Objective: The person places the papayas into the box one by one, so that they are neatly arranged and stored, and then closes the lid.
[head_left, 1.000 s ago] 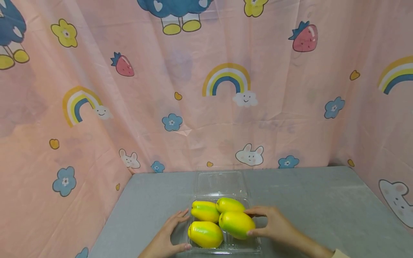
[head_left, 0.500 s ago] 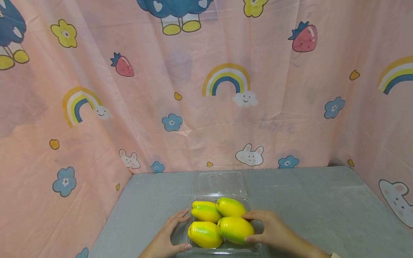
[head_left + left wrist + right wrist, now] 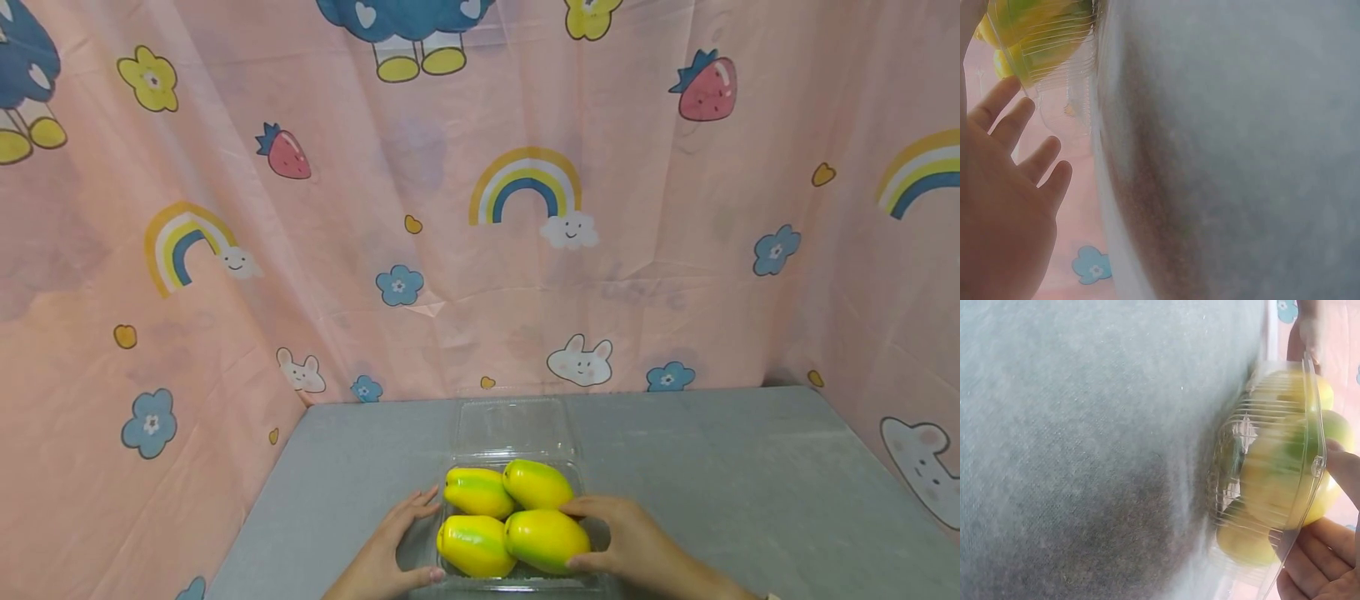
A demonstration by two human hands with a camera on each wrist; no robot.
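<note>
While 4 fruits [image 3: 477,547] fill the container [image 3: 521,586] — lid [image 3: 513,425] unclosed — right hand [image 3: 630,535] fingers clasp its near-right fruit [image 3: 546,542]; left hand [image 3: 386,550] fingers spread alongside.

Fruits [image 3: 477,546] in tray [image 3: 517,586], lid [image 3: 513,427] apparently behind

The head view looks forward and down from behind and above the fingers of the left hand [image 3: 386,546] and right hand [image 3: 630,537], farthest off; each wrist view, close, low and turned sideways, looks past its own hand's fingers, both sharing the clear container [image 3: 525,586] by the fingertips
</note>
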